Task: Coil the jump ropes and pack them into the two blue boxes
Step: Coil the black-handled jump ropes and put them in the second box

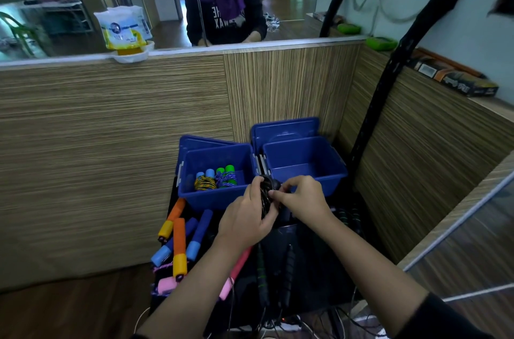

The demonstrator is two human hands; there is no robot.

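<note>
**A:** So, where's it at right now?

**B:** From my remote seat, nearest the camera there's a spread of uncoiled ropes on the dark surface [306, 269]: orange and blue foam handles [179, 244] on the left, a pink one [236, 269] in the middle, black grips [288, 266] to the right. Just past those, both hands meet over a black jump rope [266, 194]. My left hand [244, 223] has its fingers curled round the bundle, and my right hand [301, 198] is pinching the cord at the top of it, thumb and fingers closed on it.

**A:** So still coiling?

**B:** I'd say it's the tail end of the wrap. The rope looks like a tight dark knot of loops, held right at the near rims where the two boxes meet.

**A:** And next?

**B:** Probably tuck the loose end, then drop it in. The left blue box [214, 172] already has two coiled ropes with blue and green handles. The right blue box [304, 163] looks empty, lids propped behind both.
</note>
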